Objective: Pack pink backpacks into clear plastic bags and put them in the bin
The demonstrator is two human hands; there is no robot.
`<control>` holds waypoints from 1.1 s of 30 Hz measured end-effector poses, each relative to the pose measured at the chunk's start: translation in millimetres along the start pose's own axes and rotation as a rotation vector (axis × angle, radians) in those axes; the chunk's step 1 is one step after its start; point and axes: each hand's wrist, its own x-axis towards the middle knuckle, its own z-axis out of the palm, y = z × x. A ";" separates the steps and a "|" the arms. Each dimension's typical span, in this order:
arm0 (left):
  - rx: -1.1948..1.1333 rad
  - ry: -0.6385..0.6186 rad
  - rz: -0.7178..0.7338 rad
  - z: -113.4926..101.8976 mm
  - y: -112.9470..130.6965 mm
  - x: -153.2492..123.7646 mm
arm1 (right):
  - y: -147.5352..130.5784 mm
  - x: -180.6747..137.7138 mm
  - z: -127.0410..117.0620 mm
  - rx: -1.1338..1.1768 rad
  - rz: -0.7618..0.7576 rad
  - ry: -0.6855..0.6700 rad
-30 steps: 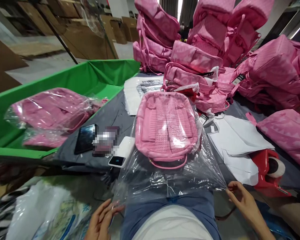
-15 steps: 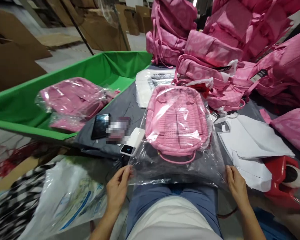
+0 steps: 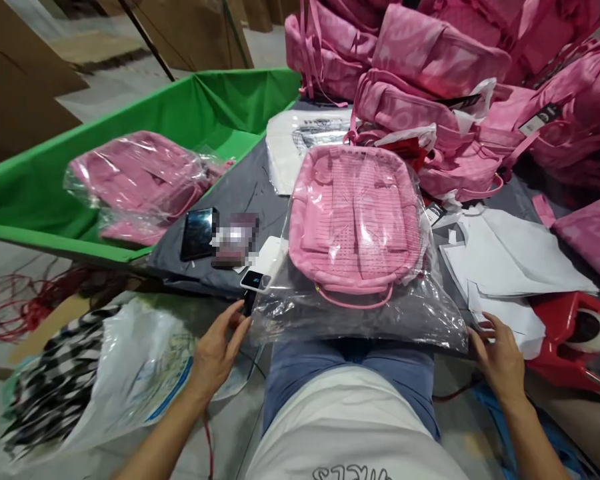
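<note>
A pink backpack (image 3: 353,213) lies inside a clear plastic bag (image 3: 290,320) on the grey-covered table in front of me. The bag's open end lies flat toward my lap. My left hand (image 3: 217,350) is just off the bag's near left corner, thumb and fingers apart with nothing between them. Beside the near right corner is my right hand (image 3: 500,353), its fingers spread and curved; the thumb is close to the bag's edge, and I cannot tell whether it touches. A white power bank (image 3: 265,267) with a lit display is by the bag's left side.
Pink backpacks (image 3: 430,53) are piled at the back right. A green fabric bin (image 3: 250,100) at left holds a bagged pink backpack (image 3: 140,173). White paper sheets (image 3: 525,253) and a red tape dispenser (image 3: 555,340) lie at right. A black phone (image 3: 199,233) is at left.
Both hands have released the bag's near corners and moved outward, fingers opening. The bag's end has settled flatter. The view has tilted slightly downward.
</note>
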 end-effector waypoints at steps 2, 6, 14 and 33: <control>0.303 -0.063 0.381 -11.6 -11.7 0.1 | 5.5 -10.5 -1.6 -0.200 -0.259 0.057; 0.475 -0.189 0.865 -15.6 -18.9 15.3 | 3.8 -9.4 -2.3 -0.154 -0.533 -0.020; 0.059 -0.326 0.309 -9.0 0.5 18.2 | -21.9 8.8 -2.0 0.472 -0.112 -0.089; 0.417 0.141 0.622 69.8 125.3 39.4 | -76.3 58.4 71.4 0.667 0.234 0.346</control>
